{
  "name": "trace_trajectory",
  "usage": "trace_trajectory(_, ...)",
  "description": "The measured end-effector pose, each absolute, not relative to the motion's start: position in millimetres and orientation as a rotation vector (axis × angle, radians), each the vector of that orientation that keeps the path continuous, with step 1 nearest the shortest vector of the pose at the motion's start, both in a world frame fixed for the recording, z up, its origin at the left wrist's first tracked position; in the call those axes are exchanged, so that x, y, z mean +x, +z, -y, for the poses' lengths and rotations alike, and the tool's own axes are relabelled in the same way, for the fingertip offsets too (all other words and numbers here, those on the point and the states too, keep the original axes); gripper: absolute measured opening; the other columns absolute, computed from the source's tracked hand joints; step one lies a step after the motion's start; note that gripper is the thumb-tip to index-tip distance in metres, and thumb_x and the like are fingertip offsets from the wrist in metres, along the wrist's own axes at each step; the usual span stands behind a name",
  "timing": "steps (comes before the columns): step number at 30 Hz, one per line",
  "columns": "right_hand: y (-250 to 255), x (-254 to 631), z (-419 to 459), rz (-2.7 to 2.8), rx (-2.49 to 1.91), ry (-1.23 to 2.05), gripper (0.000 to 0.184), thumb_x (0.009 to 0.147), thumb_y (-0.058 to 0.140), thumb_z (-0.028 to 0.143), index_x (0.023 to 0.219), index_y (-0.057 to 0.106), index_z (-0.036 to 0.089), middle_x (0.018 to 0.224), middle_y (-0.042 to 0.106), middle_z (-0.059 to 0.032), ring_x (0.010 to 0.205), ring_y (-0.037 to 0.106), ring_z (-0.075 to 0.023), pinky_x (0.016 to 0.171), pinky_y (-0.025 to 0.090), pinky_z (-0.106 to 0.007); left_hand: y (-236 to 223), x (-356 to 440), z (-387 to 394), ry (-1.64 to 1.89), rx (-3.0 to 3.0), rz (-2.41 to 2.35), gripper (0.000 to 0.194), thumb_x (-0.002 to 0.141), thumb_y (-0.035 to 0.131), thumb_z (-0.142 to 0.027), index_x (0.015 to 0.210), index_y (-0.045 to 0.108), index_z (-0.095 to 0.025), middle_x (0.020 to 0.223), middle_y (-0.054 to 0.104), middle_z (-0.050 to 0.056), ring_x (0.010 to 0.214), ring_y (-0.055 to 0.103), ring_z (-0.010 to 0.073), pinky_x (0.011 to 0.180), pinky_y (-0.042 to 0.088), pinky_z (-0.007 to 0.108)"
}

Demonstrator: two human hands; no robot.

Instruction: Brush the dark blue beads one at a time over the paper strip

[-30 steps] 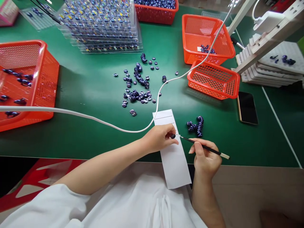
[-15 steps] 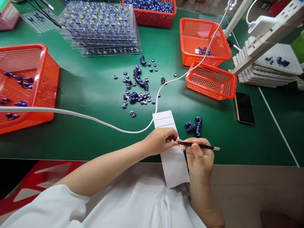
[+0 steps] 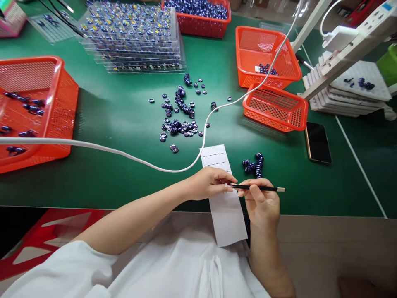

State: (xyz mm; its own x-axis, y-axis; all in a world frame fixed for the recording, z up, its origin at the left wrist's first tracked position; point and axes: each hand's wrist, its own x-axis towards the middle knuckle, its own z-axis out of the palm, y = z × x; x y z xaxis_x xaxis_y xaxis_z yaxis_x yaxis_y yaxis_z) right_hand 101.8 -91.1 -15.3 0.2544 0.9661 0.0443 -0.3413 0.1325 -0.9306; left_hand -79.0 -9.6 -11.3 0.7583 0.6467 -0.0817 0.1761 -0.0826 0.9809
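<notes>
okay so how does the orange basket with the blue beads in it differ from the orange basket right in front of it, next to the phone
The deeper orange mesh basket holds a few dark blue beads and a small white tag; the shallow orange mesh basket shows nothing inside. The deeper one has tall walls and sits farther back; the shallow one is low, tilted, and lies nearer the black phone. The white cable crosses above both. Both are orange perforated plastic on the green table.

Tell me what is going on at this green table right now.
A person in white sits at a green table. The left hand pinches something small over a white paper strip; what it holds is mostly hidden by the fingers. The right hand holds a thin black stick with its tip brought up to the left fingertips. Loose dark blue beads lie scattered farther back, with a small bead pile beside the strip. Orange baskets, a phone and a white cable surround them.
</notes>
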Motion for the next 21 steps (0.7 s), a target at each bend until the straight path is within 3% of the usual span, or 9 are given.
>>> trace_trajectory(5, -17.7, 106.9, 96.5, 0.783, -1.141, 0.853, 0.007, 0.086, 0.075, 0.026, 0.085, 0.070, 0.021, 0.082, 0.077, -0.0004, 0.055, 0.070, -0.0129, 0.057, 0.061, -0.029, -18.5, -74.5, 12.8, 0.579, 1.495, -0.779, 0.027, 0.075, 0.081, -0.028, 0.095, 0.072, -0.013, 0.080, 0.070, 0.003, 0.070, 0.062, 0.0120, 0.066, 0.052, 0.022)
trace_trajectory(9, -23.4, 105.9, 104.1, 0.839, -1.302, 0.656, 0.007, 0.084, 0.077, 0.024, 0.083, 0.072, 0.018, 0.082, 0.076, -0.0022, 0.053, 0.067, -0.0115, 0.054, 0.057, -0.026, -22.6, -72.9, 14.1, 0.628, 1.546, -0.859, 0.023, 0.074, 0.081, -0.023, 0.093, 0.070, -0.014, 0.075, 0.067, 0.000, 0.066, 0.061, 0.0104, 0.063, 0.052, 0.020)
trace_trajectory(21, -32.6, 102.9, 110.1, 0.985, -1.413, 0.597, 0.002, 0.087, 0.072, 0.022, 0.089, 0.073, 0.021, 0.088, 0.075, -0.0020, 0.058, 0.067, -0.0107, 0.058, 0.059, -0.027, -26.4, -73.7, 12.9, 0.614, 1.651, -0.853, 0.021, 0.078, 0.077, -0.020, 0.097, 0.070, -0.014, 0.079, 0.069, 0.001, 0.069, 0.064, 0.0104, 0.066, 0.054, 0.020)
